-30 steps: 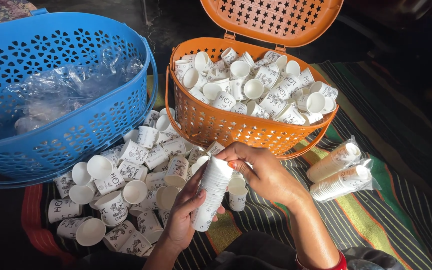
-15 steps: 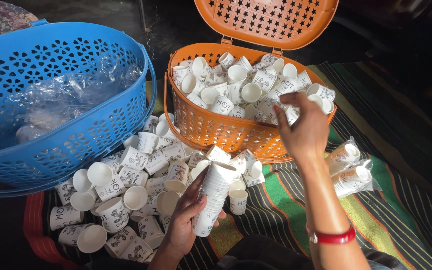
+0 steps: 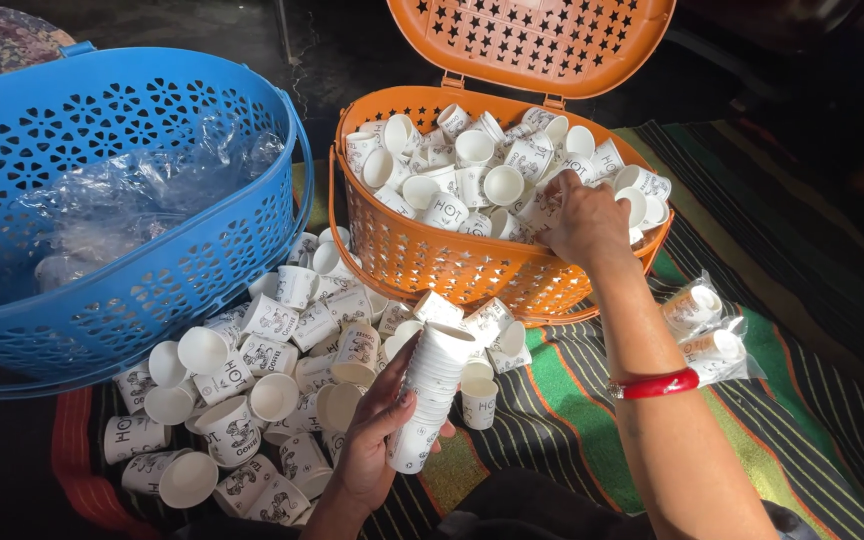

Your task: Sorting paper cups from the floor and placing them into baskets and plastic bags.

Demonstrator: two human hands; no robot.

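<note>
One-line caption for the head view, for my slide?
Left hand holds a nested stack of white paper cups; right hand reaches into the cup-filled orange plastic basket.

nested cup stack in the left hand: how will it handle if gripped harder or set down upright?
The stack of paper cups looks light and thin-walled, so a hard squeeze by the left hand would probably dent it. Tall and narrow, it would likely tip on the striped mat. Nested cups may slide apart.

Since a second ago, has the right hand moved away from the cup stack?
Yes. The right hand left the stack of nested cups held by the left hand and went up into the orange basket, onto its loose cups.
</note>
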